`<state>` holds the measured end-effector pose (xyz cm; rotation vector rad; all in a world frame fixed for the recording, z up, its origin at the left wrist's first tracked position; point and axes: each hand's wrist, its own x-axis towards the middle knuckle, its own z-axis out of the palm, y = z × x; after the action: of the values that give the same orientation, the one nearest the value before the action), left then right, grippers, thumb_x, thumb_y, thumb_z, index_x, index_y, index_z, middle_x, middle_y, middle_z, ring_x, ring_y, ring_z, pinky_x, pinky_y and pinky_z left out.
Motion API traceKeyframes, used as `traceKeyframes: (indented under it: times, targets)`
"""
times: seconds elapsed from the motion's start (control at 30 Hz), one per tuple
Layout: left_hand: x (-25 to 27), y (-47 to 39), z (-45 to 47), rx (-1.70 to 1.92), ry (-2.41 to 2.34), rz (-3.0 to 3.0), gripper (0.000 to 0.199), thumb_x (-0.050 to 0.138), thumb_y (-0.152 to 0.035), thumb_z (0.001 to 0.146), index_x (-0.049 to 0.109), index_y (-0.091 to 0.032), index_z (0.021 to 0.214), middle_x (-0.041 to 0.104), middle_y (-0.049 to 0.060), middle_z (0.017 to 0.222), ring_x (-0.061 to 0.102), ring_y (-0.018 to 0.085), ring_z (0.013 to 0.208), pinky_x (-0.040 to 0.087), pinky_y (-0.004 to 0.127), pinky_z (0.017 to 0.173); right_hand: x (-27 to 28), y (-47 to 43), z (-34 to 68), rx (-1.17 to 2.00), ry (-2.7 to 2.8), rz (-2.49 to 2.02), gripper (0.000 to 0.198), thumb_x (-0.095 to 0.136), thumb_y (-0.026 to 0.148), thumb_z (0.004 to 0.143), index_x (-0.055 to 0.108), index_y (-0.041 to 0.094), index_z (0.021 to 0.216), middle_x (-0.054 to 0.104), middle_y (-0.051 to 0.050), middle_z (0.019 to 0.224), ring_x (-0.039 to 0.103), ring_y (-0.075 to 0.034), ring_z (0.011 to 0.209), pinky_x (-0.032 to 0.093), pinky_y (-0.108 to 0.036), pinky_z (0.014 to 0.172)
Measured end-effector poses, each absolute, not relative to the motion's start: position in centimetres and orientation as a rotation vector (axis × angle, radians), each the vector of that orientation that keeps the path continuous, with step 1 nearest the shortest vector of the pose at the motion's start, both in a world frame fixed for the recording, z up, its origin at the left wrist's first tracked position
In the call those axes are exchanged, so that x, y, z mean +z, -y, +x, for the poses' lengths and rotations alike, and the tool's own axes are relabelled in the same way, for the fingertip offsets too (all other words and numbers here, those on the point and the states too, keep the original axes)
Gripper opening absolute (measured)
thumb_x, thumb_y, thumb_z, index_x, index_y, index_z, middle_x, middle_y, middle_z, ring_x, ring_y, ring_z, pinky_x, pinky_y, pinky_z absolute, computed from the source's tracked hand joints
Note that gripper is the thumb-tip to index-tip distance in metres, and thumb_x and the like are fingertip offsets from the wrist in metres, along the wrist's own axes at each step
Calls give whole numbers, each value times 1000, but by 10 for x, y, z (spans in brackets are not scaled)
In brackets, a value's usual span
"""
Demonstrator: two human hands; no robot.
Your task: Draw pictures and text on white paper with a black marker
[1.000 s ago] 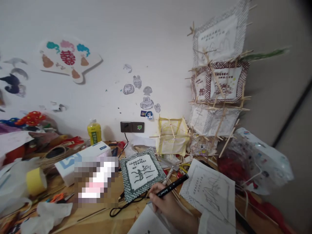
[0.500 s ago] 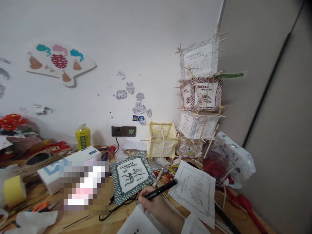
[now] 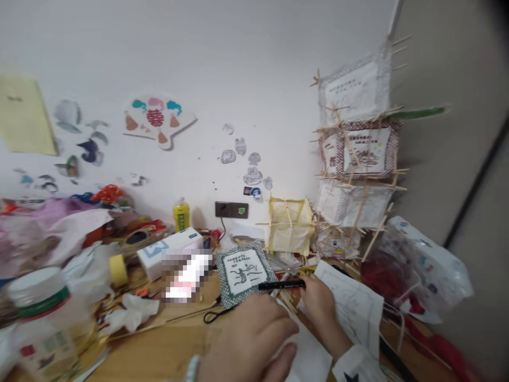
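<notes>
A black marker pen (image 3: 281, 285) lies nearly level in my right hand (image 3: 321, 307), whose fingers close on its right end. My left hand (image 3: 254, 334) is in the foreground, blurred, with its fingers curled; whatever they may hold is hidden. Partly behind it is a white sheet of paper (image 3: 312, 345) on the wooden table (image 3: 159, 355). Just beyond the pen rests a card with a green checked border, a drawing and writing (image 3: 244, 273). Beside my right wrist is a paper with a grey line drawing (image 3: 358, 305).
A tower of sticks and drawn panels (image 3: 366, 154) stands at the back right, with a smaller yellow stick frame (image 3: 289, 225) beside it. To the left are a white box (image 3: 170, 252), a yellow bottle (image 3: 182, 215), a lidded jar (image 3: 43, 323) and crumpled paper (image 3: 133, 313).
My view has swung left, bringing the jar into sight. My left hand has come into view. My right hand has shifted, and the marker pen now lies flatter.
</notes>
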<state>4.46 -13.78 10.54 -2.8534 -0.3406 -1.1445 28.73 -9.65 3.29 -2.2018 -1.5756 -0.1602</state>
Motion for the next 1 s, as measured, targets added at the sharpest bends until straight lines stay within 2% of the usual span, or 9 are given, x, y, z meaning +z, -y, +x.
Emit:
traceKeyframes:
  times: [0.07, 0.1, 0.2, 0.37, 0.57, 0.63, 0.73, 0.87, 1.0]
  targets:
    - [76, 131, 60, -783, 491, -3010, 27, 53, -37, 92, 57, -22, 113, 65, 9, 105, 59, 22, 96, 48, 36, 86, 29, 95, 286, -180, 1596, -2260, 28, 50, 11, 86, 69, 17, 104, 71, -10, 100, 67, -23, 93, 44, -28, 75]
    - [60, 126, 66, -634, 540, -3049, 40, 56, -46, 89, 54, -20, 120, 63, 11, 113, 58, 26, 102, 47, 40, 89, 27, 94, 285, -192, 1606, -2284, 27, 51, 12, 87, 69, 17, 105, 71, -10, 100, 67, -23, 93, 44, -28, 74]
    - [22, 115, 74, -499, 493, -3112, 63, 57, -59, 84, 48, -17, 129, 55, 15, 129, 51, 32, 115, 41, 45, 96, 23, 91, 281, -254, 1638, -2332, 26, 53, 14, 87, 67, 15, 109, 71, -12, 100, 68, -24, 92, 45, -28, 72]
    - [0, 106, 73, -463, 411, -3166, 51, 51, -58, 88, 55, -20, 122, 60, 12, 121, 53, 29, 112, 41, 39, 93, 21, 87, 280, -389, 1666, -2342, 26, 51, 12, 89, 66, 13, 110, 71, -14, 97, 69, -24, 87, 45, -29, 69]
    - [-1, 104, 73, -520, 460, -3138, 39, 61, -54, 84, 61, -27, 112, 63, 5, 118, 55, 23, 109, 42, 32, 93, 23, 84, 291, -477, 1588, -2389, 26, 46, 8, 90, 66, 10, 105, 71, -15, 94, 69, -24, 85, 44, -30, 65]
    - [3, 103, 73, -551, 595, -3092, 32, 63, -50, 84, 63, -26, 105, 64, 5, 113, 56, 23, 107, 42, 32, 91, 23, 86, 298, -465, 1557, -2383, 24, 47, 11, 90, 67, 11, 104, 71, -14, 92, 69, -24, 83, 43, -30, 64]
    - [15, 92, 65, -591, 960, -2949, 13, 55, -29, 90, 64, -20, 93, 64, 8, 103, 57, 23, 99, 44, 35, 87, 23, 89, 311, -479, 1534, -2332, 24, 48, 14, 90, 67, 13, 105, 70, -13, 91, 67, -24, 82, 43, -30, 65]
    - [35, 61, 39, -582, 1481, -2639, 21, 43, -5, 88, 62, -13, 89, 63, 12, 95, 58, 25, 93, 44, 39, 81, 26, 88, 326, -497, 1538, -2205, 32, 46, 11, 88, 64, 13, 115, 68, -12, 100, 64, -24, 93, 43, -30, 78]
    - [38, 36, 13, -459, 1721, -2509, 14, 49, -8, 86, 63, -11, 85, 65, 10, 90, 62, 25, 88, 46, 39, 78, 29, 86, 324, -384, 1458, -2129, 36, 48, 8, 85, 64, 14, 116, 67, -12, 107, 61, -24, 101, 43, -30, 84]
